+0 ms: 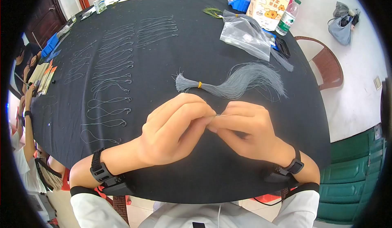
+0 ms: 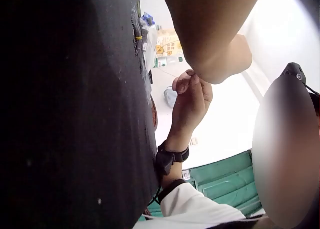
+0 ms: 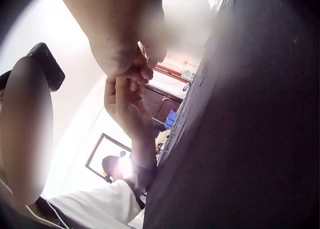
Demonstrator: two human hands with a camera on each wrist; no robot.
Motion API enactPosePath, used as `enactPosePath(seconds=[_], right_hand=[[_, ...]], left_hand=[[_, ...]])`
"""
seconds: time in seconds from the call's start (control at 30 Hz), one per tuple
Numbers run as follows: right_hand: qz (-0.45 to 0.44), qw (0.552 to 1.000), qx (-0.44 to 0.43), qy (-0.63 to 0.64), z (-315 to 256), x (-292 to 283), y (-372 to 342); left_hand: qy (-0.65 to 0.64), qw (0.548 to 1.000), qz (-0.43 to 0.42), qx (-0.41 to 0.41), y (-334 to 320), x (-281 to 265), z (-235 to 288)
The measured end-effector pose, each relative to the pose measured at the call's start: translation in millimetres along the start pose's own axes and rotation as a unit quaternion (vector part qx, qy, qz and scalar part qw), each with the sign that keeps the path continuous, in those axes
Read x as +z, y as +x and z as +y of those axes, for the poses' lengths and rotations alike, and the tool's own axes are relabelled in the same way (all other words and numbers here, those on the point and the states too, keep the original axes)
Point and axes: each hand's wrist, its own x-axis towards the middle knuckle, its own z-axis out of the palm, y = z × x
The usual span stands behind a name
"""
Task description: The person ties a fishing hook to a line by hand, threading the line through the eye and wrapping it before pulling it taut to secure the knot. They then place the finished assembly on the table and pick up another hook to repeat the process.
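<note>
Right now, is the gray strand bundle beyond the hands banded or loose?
Both: a yellow band cinches the gray strand bundle near its left end; rightward, the strands fan out loose.

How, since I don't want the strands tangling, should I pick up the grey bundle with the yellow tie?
Probably best at the yellow tie, from above, pinching across the grey bundle: it is gathered narrow there, lying on the black cloth, while its right end fans out loose.
</note>
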Motion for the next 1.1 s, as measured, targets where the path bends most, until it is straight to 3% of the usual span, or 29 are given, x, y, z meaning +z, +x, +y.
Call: enactPosePath(seconds=[0.27, 0.37, 0.5, 0.63, 0.77, 0.97, 1.1], right_hand=[[0.016, 0.981, -0.082, -0.175, -18, -2, 2], [0.085, 0.97, -0.083, -0.214, -25, -14, 6], [0.106, 0.975, -0.048, -0.188, -13, -25, 11], [0.066, 0.996, 0.034, -0.05, 2, -22, 11], [0.014, 0.989, 0.13, 0.068, 9, -13, 5], [-0.03, 0.998, 0.04, 0.041, 5, -8, 4], [-0.02, 0.998, -0.031, -0.057, -2, -5, 3]], left_hand=[[0.023, 0.999, -0.024, 0.017, 0, 1, -5], [0.027, 0.997, -0.033, 0.06, 1, 1, -9], [0.005, 0.996, -0.035, 0.079, 2, 1, -6], [-0.002, 0.996, -0.037, 0.078, 3, -1, -4], [-0.007, 0.997, -0.03, 0.065, 2, -2, -3], [0.004, 0.998, -0.021, 0.055, 2, -3, -5], [0.008, 0.999, -0.014, 0.04, 2, -3, -5]])
